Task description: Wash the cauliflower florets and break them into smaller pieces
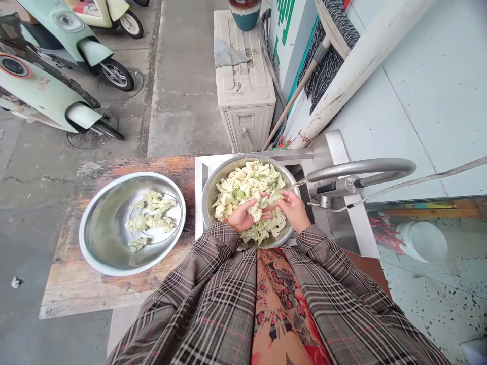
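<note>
I see the left hand point(242, 215) cradling cauliflower point(255, 213) and the right hand point(294, 209) pinching some, over a heaped bowl point(209, 198); a second bowl point(101, 220) sits at nine o'clock.

Matt cauliflower point(256, 215), glossy metal basin point(102, 223)

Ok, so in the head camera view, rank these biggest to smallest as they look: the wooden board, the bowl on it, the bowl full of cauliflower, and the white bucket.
1. Wooden board
2. Bowl on the board and cauliflower-filled bowl: too alike to rank
3. White bucket
</note>
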A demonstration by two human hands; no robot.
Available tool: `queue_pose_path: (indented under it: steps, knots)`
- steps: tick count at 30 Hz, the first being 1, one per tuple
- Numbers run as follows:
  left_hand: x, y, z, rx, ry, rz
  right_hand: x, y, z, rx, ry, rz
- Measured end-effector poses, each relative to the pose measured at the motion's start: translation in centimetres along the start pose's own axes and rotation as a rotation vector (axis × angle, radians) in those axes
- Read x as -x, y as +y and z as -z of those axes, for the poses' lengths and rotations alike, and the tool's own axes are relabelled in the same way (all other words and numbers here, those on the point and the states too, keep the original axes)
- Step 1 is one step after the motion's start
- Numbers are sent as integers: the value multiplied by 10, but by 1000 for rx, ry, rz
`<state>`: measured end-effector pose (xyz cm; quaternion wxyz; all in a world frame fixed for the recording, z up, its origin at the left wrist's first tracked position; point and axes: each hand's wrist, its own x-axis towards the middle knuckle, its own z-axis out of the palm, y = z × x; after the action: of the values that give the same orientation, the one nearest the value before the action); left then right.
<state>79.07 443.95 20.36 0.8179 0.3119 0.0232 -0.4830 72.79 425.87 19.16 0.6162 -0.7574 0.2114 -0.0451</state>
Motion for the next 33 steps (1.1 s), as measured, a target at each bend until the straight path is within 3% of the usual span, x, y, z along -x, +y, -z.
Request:
queue_pose_path:
  steps: [3, 5, 9, 13, 15, 18, 22, 29, 33]
  knots:
    - [1, -1, 0, -18, 24, -4, 9, -6, -13, 290, -22, 147]
    - [3, 1, 6, -35, 77, -11, 11, -8, -10, 379, -77, 210]
    - [8, 7, 20, 2, 144, -45, 0, 0, 17, 418, -117, 170]
    - [11, 11, 25, 23, 136, -73, -28, 16, 41, 625, -241, 215]
    - [11, 10, 24, 17, 118, -88, -45, 23, 39, 700, -207, 233]
    - [11, 9, 22, -11, 89, -107, -65, 31, 19, 782, -130, 195]
    - [12, 8, 22, -28, 71, -108, -78, 38, -2, 799, -68, 142]
    - [12, 5, 30, 6, 68, -70, -69, 49, 11, 729, 26, 209]
    - [13, 5, 32, 41, 25, -26, -76, 53, 1, 619, 43, 256]
